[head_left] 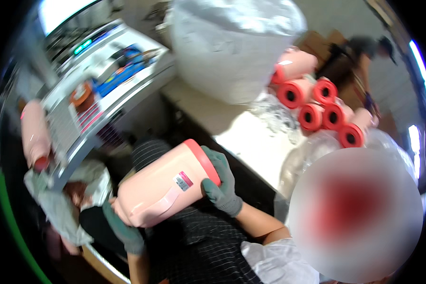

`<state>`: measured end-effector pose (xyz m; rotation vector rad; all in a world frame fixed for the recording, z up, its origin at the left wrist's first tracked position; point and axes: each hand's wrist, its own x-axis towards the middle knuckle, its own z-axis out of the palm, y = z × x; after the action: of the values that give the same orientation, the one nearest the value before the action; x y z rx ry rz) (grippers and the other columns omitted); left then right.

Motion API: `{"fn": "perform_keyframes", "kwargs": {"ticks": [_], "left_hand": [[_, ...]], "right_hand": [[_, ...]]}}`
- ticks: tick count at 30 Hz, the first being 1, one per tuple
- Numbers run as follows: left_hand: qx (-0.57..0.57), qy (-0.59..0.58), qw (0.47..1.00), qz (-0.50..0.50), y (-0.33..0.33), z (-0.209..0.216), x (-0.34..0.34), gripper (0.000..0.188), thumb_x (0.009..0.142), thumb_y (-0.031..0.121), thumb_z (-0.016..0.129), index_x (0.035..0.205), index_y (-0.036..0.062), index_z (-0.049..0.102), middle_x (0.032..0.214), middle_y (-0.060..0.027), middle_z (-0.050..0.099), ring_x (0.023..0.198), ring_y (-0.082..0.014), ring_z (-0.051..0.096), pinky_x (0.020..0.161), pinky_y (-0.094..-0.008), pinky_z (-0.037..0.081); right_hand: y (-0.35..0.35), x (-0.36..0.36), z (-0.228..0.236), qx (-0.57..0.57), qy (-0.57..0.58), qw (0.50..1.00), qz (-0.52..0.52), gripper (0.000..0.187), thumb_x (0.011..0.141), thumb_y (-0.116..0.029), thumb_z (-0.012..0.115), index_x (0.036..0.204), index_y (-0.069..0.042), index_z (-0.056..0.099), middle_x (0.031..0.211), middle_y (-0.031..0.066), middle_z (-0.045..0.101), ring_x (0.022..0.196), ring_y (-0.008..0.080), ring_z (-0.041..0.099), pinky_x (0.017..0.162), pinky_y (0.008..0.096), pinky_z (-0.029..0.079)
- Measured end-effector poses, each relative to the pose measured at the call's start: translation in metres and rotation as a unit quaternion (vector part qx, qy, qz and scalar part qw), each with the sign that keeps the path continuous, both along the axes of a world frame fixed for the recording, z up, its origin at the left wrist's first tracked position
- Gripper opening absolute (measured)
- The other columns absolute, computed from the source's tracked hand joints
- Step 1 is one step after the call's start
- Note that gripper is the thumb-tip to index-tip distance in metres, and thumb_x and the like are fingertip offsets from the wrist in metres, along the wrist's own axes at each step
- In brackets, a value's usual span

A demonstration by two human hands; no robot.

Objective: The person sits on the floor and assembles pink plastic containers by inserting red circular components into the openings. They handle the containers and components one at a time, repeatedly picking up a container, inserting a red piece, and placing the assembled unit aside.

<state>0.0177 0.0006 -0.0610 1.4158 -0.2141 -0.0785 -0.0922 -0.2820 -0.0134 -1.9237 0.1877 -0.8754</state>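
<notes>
Pink handled thermos jug lies slanted between the gloved right hand, clasping its red-rimmed end, and left hand, cupping the opposite end; its smooth shell could slip if either loosens.

R hand: way fwd over white table, betw sack and plastic. Jug stack blocks table's far R. L hand: bench juts ahead, bag near, to L. Held jug fills space betw hands.
</notes>
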Motion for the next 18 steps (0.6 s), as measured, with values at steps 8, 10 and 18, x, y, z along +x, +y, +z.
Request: {"fn": "perform_keyframes", "kwargs": {"ticks": [8, 10, 18], "left_hand": [[0.056, -0.035, 0.996, -0.056, -0.064, 0.044, -0.026, 0.049, 0.099, 0.004, 0.048, 0.147, -0.0023, 0.043, 0.124, -0.0076, 0.054, 0.090, -0.0105, 0.059, 0.070, -0.0213, 0.047], [0.052, 0.044, 0.994, -0.084, -0.060, 0.044, -0.020, 0.044, 0.099, 0.004, 0.050, 0.143, -0.0017, 0.047, 0.117, -0.0055, 0.055, 0.089, -0.0092, 0.057, 0.073, -0.0215, 0.048], [0.019, -0.007, 0.994, -0.110, -0.013, 0.012, -0.004, 0.044, 0.098, 0.014, 0.073, 0.136, 0.0040, 0.053, 0.117, -0.0060, 0.057, 0.099, -0.0162, 0.063, 0.087, -0.0308, 0.054]], "right_hand": [[-0.184, -0.067, -0.028, 0.289, -0.254, 0.920, -0.080, 0.049, 0.110, -0.032, 0.049, 0.149, -0.002, 0.050, 0.139, 0.0122, 0.061, 0.122, 0.0221, 0.060, 0.102, 0.0384, 0.052], [-0.250, -0.070, 0.013, 0.224, -0.277, 0.915, -0.190, 0.048, 0.109, -0.030, 0.051, 0.147, -0.001, 0.050, 0.137, 0.0124, 0.061, 0.120, 0.0216, 0.061, 0.101, 0.0376, 0.053], [-0.395, -0.064, 0.011, -0.177, 0.116, 0.869, -0.448, 0.042, 0.105, -0.020, 0.055, 0.141, 0.003, 0.054, 0.130, 0.0133, 0.064, 0.115, 0.0199, 0.063, 0.096, 0.0344, 0.055]]}}
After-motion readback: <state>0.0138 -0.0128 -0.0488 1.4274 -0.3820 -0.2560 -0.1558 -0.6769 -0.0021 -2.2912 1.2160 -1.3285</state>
